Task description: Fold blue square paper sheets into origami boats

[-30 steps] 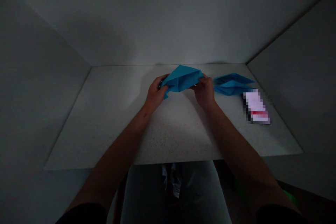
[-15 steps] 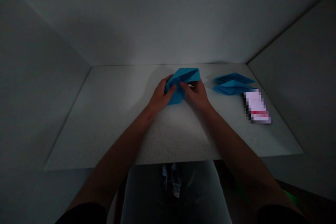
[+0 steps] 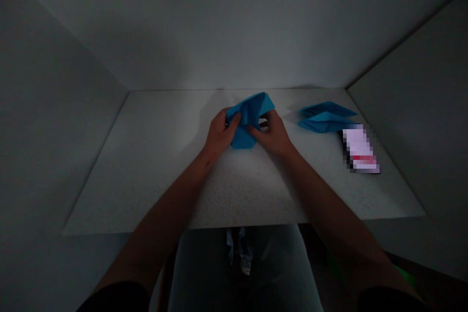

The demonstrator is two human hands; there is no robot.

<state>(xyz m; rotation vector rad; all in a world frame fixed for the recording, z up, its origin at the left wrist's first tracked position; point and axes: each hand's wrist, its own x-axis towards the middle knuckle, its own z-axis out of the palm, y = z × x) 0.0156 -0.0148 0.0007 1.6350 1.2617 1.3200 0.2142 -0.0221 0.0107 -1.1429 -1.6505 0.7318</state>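
Note:
A partly folded sheet of blue paper [image 3: 245,137] is held between my hands over the middle of the table. My left hand [image 3: 218,131] grips its left side, thumb on the near face and the other fingers mostly hidden behind. On the other side my right hand [image 3: 275,132] has its thumb pressed on the lower right of the paper, with its fingers curled behind. The paper's upper part stands up and opens into a hollow fold, while a flat flap hangs down toward me.
Two folded blue paper shapes [image 3: 326,122] lie side by side on the right of the white table [image 3: 153,165]. Touching them is a phone [image 3: 361,148] with a blurred, lit screen. Walls enclose the table at the back and both sides.
The blue paper has tilted, and its top opening has shifted slightly left and faces me more. My left thumb has moved up and left; my right thumb has slid lower on the paper.

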